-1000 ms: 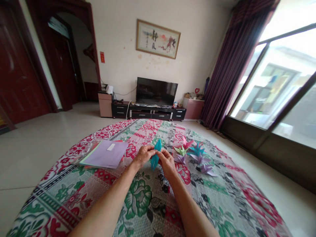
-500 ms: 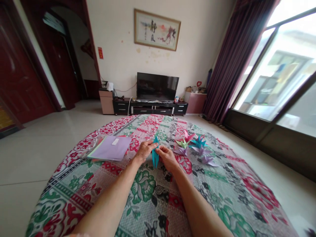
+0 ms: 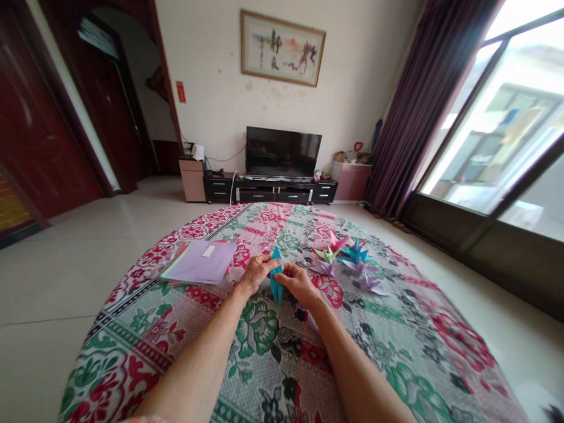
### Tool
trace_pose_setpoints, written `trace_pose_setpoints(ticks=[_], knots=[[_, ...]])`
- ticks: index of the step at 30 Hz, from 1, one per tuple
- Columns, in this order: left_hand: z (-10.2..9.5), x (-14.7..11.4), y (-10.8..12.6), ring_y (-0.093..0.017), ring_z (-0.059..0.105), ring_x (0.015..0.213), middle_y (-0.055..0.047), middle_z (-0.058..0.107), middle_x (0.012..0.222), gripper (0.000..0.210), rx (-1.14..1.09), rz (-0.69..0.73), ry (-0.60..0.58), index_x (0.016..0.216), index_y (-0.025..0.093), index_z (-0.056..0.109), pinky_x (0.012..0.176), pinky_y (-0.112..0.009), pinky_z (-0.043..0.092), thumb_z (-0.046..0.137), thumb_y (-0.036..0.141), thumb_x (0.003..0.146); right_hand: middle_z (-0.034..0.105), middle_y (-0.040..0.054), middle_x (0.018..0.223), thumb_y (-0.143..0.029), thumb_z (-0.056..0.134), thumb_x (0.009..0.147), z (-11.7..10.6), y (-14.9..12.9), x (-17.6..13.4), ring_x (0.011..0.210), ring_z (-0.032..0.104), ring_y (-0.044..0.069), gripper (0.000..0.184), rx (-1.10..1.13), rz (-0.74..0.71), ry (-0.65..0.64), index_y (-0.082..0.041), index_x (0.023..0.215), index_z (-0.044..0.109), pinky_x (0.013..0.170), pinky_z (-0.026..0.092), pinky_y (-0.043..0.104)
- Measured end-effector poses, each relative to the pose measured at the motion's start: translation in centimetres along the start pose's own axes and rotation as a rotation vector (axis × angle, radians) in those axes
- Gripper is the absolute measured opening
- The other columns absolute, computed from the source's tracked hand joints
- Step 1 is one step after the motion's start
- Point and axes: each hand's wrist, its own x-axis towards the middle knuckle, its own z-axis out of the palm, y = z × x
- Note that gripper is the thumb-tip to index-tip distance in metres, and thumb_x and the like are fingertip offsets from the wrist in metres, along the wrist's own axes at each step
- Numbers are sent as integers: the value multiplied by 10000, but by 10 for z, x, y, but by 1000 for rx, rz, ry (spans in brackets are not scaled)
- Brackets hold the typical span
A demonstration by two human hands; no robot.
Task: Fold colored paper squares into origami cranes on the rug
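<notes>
A blue folded paper [image 3: 276, 288], long and narrow with its lower end split into two points, stands between my hands above the table. My left hand [image 3: 257, 274] pinches it from the left, thumb across its front. From the right, my right hand [image 3: 299, 283] grips its edge with thumb and fingers closed. Over to the right lie several finished paper cranes: a pink one [image 3: 337, 241], a light green one [image 3: 328, 254], a blue one [image 3: 356, 252] and purple ones [image 3: 372, 284].
A stack of coloured paper sheets [image 3: 198, 264], purple on top with a small white label, lies on the left. The round table wears a floral tablecloth [image 3: 255, 332]. Beyond it stand a television [image 3: 283, 153] and a low black cabinet [image 3: 273, 192].
Both hands stay on the blue paper, with the fingers shifting only slightly. My view has moved a little, so the room and table appear slightly displaced.
</notes>
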Motion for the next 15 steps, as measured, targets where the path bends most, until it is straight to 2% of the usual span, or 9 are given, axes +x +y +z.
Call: trace_pose_setpoints(ticks=[6, 12, 15], knots=[[3, 1, -1, -89, 463, 469, 15, 582, 531, 257, -21, -4, 22, 603, 139, 622, 482, -210, 344, 693, 385, 582, 537, -61, 551, -382, 770, 550, -1, -7, -5, 476, 415, 58, 296, -22, 7, -53, -171, 659, 594, 475, 326, 195], [6, 4, -4, -76, 432, 440, 23, 562, 515, 264, 7, 1, 48, 596, 142, 611, 463, -211, 319, 671, 398, 611, 555, -55, 579, -379, 776, 542, -2, -5, -5, 486, 436, 65, 305, 24, 35, -29, -175, 697, 608, 484, 345, 197], [6, 6, -4, -68, 394, 412, 37, 518, 467, 286, 53, 19, 98, 569, 146, 603, 442, -213, 287, 656, 421, 628, 536, -59, 554, -370, 776, 546, -2, -5, -5, 467, 420, 59, 299, 26, 41, -35, -174, 696, 609, 456, 327, 189]])
